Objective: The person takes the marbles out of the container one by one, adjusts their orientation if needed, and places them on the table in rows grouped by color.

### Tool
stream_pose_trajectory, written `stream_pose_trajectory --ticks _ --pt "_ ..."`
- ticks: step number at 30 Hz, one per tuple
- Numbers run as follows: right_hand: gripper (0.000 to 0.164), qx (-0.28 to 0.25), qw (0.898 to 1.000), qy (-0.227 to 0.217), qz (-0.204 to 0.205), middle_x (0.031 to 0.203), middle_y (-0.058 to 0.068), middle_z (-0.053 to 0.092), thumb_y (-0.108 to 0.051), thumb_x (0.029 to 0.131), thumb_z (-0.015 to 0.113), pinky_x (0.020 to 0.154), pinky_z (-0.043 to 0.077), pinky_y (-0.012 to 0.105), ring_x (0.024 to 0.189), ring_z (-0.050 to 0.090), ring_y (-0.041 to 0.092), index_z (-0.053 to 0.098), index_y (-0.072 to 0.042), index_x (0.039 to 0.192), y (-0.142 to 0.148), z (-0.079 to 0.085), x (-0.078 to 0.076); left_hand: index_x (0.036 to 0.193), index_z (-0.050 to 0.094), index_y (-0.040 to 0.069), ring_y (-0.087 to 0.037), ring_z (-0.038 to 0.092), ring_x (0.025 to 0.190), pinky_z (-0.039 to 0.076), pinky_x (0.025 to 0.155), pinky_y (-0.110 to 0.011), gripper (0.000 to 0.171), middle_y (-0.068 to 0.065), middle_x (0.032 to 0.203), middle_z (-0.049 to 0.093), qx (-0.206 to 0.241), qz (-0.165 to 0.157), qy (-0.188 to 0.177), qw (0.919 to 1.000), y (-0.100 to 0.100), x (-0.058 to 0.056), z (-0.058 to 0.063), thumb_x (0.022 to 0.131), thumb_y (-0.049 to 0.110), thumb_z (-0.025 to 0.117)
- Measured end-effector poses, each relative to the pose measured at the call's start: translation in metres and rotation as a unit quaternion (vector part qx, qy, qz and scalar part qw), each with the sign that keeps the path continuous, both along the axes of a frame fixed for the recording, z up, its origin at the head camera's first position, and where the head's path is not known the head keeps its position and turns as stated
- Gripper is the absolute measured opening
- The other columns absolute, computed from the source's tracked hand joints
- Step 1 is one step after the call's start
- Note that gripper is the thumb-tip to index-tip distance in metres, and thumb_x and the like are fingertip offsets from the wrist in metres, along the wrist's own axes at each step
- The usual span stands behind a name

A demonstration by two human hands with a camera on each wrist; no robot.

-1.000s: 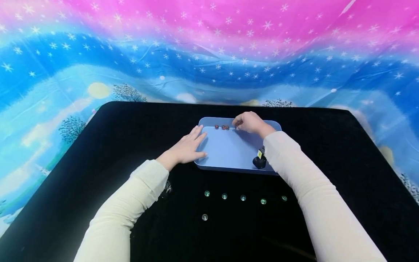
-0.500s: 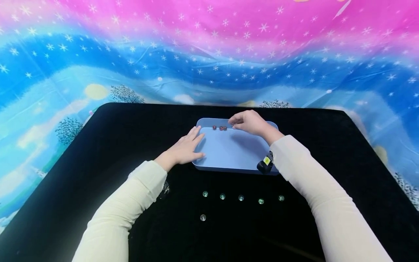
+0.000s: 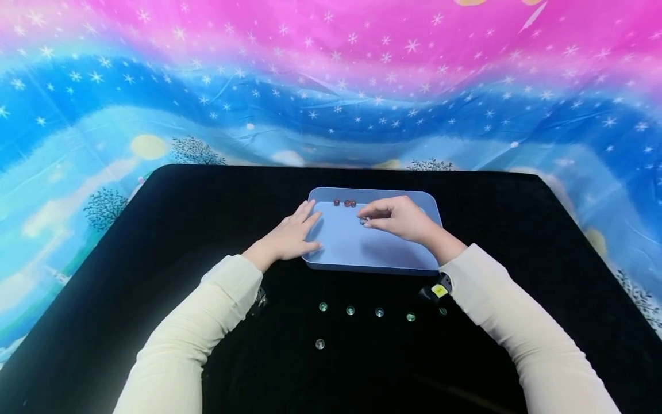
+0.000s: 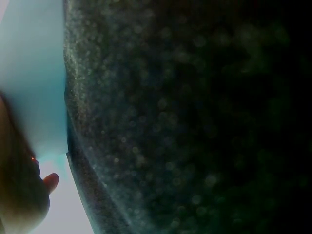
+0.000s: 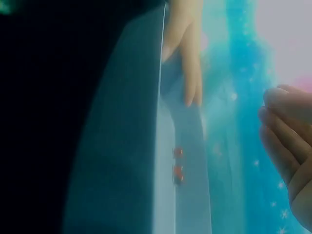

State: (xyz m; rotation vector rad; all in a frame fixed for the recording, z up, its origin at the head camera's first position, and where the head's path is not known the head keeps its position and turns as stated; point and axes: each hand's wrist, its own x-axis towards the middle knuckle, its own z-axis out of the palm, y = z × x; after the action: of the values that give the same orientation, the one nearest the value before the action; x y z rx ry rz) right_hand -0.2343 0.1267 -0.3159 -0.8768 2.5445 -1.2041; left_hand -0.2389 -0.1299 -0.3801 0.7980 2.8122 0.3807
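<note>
My left hand [image 3: 289,234] rests on the left rim of a shallow blue tray [image 3: 393,267], fingers spread, nothing held. Over the tray, thumb and fingers of my right hand [image 3: 408,219] pinch a clear glass marble [image 3: 364,220]. Three reddish-brown marbles [image 3: 347,203] lie along the tray's far wall, two of them side by side. They also appear as blurred orange marbles [image 5: 178,152] in the right wrist view. The left wrist view shows a blurred hand [image 4: 22,180] beside the tray's pale outer wall [image 4: 34,73].
Nearer than the tray, a row of clear and greenish marbles [image 3: 380,312] lies on the black cloth [image 3: 248,362], and a single clear marble [image 3: 319,344] sits in front of it. A snowflake-patterned backdrop [image 3: 310,69] hangs behind the table. Each wrist wears a dark camera [image 3: 437,290].
My right hand has come back from the tray's far wall toward me, and the clear marble between its fingertips now shows plainly. The left hand and the reddish-brown marbles keep their places.
</note>
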Motion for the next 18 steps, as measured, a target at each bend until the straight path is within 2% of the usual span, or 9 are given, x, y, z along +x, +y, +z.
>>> stream_pose_trajectory --ticks 5,9,18 --pt "0.022 -0.071 0.997 -0.026 0.019 0.098 0.008 0.062 -0.01 0.08 0.061 0.069 0.047 0.028 0.085 0.06 0.013 0.064 -0.004 0.101 0.0 -0.003 0.02 0.139 0.014 0.008 -0.02 -0.012 0.128 0.011 0.1 -0.044 0.073 -0.01 0.143 -0.008 0.003 -0.002 0.0 1.0 0.0 0.0 -0.001 0.085 0.045 0.046" --pt "0.021 -0.112 0.993 -0.026 0.042 0.097 0.009 0.063 -0.007 0.08 0.061 0.07 0.047 0.029 0.085 0.06 0.014 0.064 -0.002 0.1 -0.002 -0.005 0.036 0.139 0.013 0.009 -0.019 -0.013 0.128 0.011 0.1 -0.044 0.073 -0.009 0.144 -0.008 0.001 -0.001 0.0 1.0 0.0 0.0 -0.002 0.085 0.046 0.045" --pt "0.019 -0.153 0.985 -0.007 0.075 0.095 0.007 0.063 -0.003 0.08 0.06 0.07 0.047 0.032 0.084 0.06 0.015 0.064 0.0 0.098 -0.002 -0.007 0.067 0.139 0.014 0.009 -0.02 -0.013 0.128 0.011 0.1 -0.043 0.073 -0.009 0.143 -0.008 0.0 -0.002 0.006 1.0 -0.001 -0.001 -0.002 0.084 0.045 0.046"
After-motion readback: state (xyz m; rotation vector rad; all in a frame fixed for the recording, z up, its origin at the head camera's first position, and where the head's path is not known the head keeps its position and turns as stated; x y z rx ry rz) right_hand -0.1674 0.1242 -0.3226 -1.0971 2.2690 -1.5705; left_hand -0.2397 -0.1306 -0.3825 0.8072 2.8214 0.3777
